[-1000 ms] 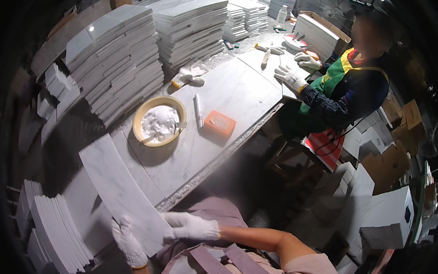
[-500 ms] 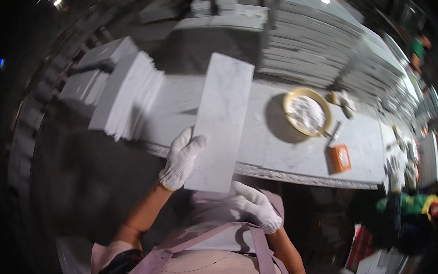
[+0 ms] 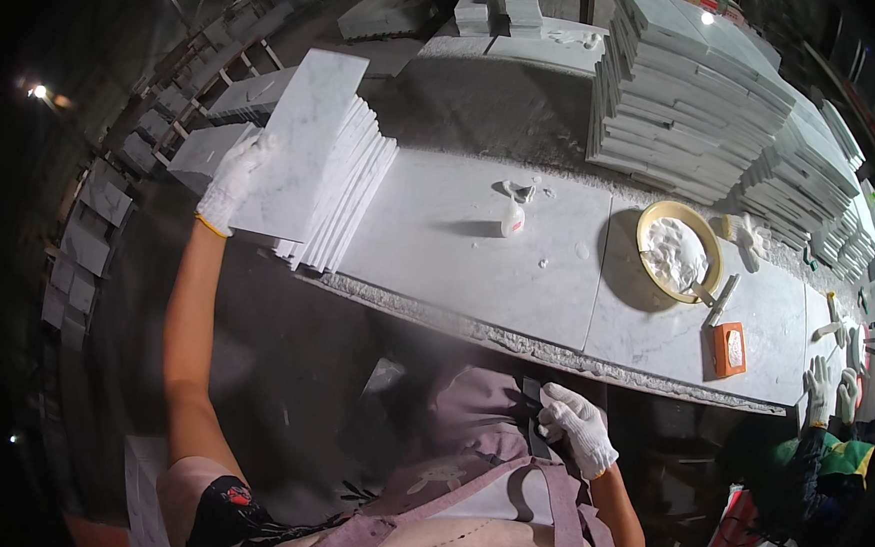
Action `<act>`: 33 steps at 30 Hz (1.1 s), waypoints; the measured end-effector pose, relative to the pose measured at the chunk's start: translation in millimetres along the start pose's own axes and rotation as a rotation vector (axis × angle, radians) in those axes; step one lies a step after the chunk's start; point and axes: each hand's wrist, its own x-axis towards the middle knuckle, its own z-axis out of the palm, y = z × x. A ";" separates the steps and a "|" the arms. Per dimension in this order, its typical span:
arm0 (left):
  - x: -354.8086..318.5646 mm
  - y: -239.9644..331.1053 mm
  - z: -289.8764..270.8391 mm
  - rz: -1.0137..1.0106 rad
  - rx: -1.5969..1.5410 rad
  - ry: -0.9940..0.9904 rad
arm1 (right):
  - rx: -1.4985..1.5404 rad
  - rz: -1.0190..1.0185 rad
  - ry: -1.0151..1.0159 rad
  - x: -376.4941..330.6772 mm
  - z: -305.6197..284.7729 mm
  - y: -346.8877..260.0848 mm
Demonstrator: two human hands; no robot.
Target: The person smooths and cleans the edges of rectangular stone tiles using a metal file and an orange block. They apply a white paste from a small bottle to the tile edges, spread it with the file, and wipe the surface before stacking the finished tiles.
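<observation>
My left hand (image 3: 235,176), in a white knitted glove, grips the left edge of a long white marble tile (image 3: 303,145). The tile is tilted in front of a row of upright tiles (image 3: 347,193) at the bench's left end; whether it touches them I cannot tell. My right hand (image 3: 578,429), also gloved, is closed low in front of my apron (image 3: 479,416), off the bench's near edge. A dark narrow strip shows beside its fingers, but I cannot make out whether it is held.
On the marble-topped bench (image 3: 428,263) stand a small white bottle (image 3: 512,220), a yellow bowl (image 3: 712,235) of white material and an orange box (image 3: 728,350). Tall tile stacks (image 3: 679,98) rise behind. At the right, another person's gloved hands (image 3: 819,389) rest near the bench end.
My left hand has carried the tile from the bench's middle leftward to the upright row. My right hand has curled its fingers. The small bottle, formerly hidden by the tile, now shows.
</observation>
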 end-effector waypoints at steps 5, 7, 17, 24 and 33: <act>24.4 -36.5 -59.5 -0.106 0.393 0.001 | -0.013 -0.015 0.043 9.6 5.8 6.5; 26.2 -48.1 -68.5 -0.148 0.318 -0.025 | -0.018 -0.018 0.104 11.7 5.9 7.0; 26.9 -65.9 -81.6 -0.095 0.213 -0.083 | -0.019 0.012 0.119 20.4 8.8 9.7; 18.1 -49.4 -66.7 -0.107 0.263 -0.042 | -0.032 -0.001 0.112 22.1 4.5 16.5; 24.8 31.5 -22.8 -0.087 1.156 0.148 | -0.004 -0.030 0.078 26.5 -1.6 24.9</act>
